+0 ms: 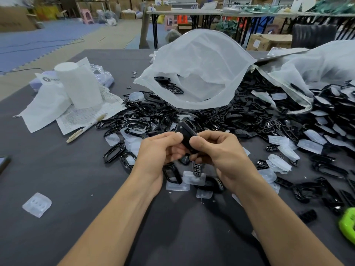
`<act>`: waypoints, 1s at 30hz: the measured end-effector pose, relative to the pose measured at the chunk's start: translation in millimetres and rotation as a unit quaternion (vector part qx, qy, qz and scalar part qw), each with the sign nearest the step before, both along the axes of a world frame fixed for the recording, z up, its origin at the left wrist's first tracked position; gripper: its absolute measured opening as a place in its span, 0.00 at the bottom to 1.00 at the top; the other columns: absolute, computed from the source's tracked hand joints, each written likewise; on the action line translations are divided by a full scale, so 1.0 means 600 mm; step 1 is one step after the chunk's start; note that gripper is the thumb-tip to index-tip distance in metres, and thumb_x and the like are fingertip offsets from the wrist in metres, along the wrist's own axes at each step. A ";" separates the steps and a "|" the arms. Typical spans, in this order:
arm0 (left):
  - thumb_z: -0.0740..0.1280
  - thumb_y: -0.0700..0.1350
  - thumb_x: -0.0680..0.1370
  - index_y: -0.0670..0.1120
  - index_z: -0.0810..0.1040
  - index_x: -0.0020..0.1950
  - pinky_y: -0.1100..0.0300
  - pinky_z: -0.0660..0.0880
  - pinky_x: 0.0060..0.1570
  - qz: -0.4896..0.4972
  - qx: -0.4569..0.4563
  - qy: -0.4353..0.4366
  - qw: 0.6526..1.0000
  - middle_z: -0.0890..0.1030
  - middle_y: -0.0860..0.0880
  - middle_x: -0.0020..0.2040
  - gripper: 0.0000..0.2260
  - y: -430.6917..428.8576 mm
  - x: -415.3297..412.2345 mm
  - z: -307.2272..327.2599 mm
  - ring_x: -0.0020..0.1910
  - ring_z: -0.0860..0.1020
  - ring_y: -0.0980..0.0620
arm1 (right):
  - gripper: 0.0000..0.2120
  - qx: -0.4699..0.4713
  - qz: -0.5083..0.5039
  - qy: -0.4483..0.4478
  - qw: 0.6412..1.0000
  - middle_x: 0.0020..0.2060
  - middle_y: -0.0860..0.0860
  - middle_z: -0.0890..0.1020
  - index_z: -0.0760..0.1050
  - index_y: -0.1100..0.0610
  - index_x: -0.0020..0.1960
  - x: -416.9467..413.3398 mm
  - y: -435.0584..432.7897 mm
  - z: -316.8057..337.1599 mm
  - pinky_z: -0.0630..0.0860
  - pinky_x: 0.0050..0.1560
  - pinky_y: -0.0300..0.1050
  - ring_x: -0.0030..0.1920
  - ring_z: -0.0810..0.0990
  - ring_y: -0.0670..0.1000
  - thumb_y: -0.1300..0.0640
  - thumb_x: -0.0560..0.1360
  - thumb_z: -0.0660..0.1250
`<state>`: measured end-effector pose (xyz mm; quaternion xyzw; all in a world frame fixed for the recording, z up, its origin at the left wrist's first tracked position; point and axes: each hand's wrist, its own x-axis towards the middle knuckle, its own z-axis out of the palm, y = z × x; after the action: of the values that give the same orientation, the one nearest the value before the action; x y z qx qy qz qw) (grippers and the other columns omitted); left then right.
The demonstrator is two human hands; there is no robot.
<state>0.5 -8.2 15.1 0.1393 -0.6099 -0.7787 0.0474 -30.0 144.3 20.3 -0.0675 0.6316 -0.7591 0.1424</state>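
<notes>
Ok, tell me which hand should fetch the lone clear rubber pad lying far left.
Probably left: the left hand is nearer the clear rubber pad; the right hand also grips the black plastic shell.

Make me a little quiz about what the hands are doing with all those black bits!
1. True or false: the left hand and the right hand both pinch one black shell.
2. What lies partly on the papers? A pen, B scissors, C spoon.
3. Fill the gap: the lone clear pad lies on the table to the ___ of both hands.
Key: 1 true; 2 A; 3 left.
</notes>
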 end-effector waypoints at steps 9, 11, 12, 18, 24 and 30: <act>0.73 0.33 0.75 0.43 0.87 0.45 0.65 0.78 0.34 0.041 0.050 0.026 0.998 0.85 0.46 0.37 0.06 0.005 0.000 -0.003 0.28 0.78 0.55 | 0.03 0.047 -0.026 0.053 0.997 0.33 0.60 0.86 0.85 0.62 0.42 0.007 -0.002 0.002 0.77 0.30 0.39 0.28 0.82 0.50 0.68 0.73 0.76; 0.72 0.31 0.75 0.42 0.86 0.51 0.65 0.78 0.34 0.049 0.084 0.022 0.995 0.85 0.46 0.37 0.09 0.005 -0.003 -0.004 0.28 0.78 0.55 | 0.04 0.039 -0.031 0.036 0.998 0.33 0.59 0.85 0.86 0.61 0.40 0.006 -0.001 0.004 0.77 0.30 0.39 0.28 0.82 0.50 0.66 0.73 0.77; 0.71 0.30 0.75 0.43 0.86 0.54 0.65 0.78 0.34 0.048 0.097 0.029 0.994 0.84 0.47 0.35 0.11 0.004 -0.003 -0.004 0.28 0.77 0.55 | 0.04 0.038 -0.027 0.029 0.998 0.33 0.59 0.85 0.86 0.61 0.40 0.006 -0.001 0.005 0.77 0.30 0.39 0.28 0.82 0.50 0.65 0.74 0.76; 0.71 0.33 0.76 0.45 0.88 0.51 0.60 0.78 0.43 0.024 0.057 0.054 0.997 0.84 0.46 0.40 0.11 0.006 -0.002 -0.008 0.34 0.76 0.52 | 0.10 0.048 -0.024 0.041 0.998 0.30 0.56 0.83 0.84 0.65 0.40 0.005 -0.003 0.001 0.76 0.31 0.38 0.28 0.81 0.49 0.63 0.79 0.72; 0.81 0.44 0.65 0.45 0.89 0.39 0.56 0.78 0.48 -0.008 0.043 0.028 0.999 0.84 0.46 0.39 0.06 -0.004 -0.003 -0.010 0.39 0.78 0.50 | 0.10 0.038 -0.028 0.060 0.997 0.31 0.55 0.83 0.83 0.63 0.40 0.003 -0.001 0.002 0.77 0.33 0.37 0.29 0.81 0.48 0.61 0.79 0.71; 0.71 0.37 0.74 0.42 0.89 0.46 0.68 0.78 0.44 -0.116 0.105 0.159 0.975 0.87 0.51 0.43 0.06 -0.012 0.000 -0.006 0.42 0.84 0.58 | 0.12 -0.072 0.020 -0.053 0.996 0.39 0.51 0.86 0.85 0.60 0.46 0.004 0.003 0.011 0.78 0.39 0.39 0.38 0.84 0.45 0.52 0.67 0.74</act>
<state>0.2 -15.4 11.8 -0.0538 -0.5214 -0.8507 0.0385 -27.4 146.0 26.7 -0.0499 0.5657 -0.8021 0.1850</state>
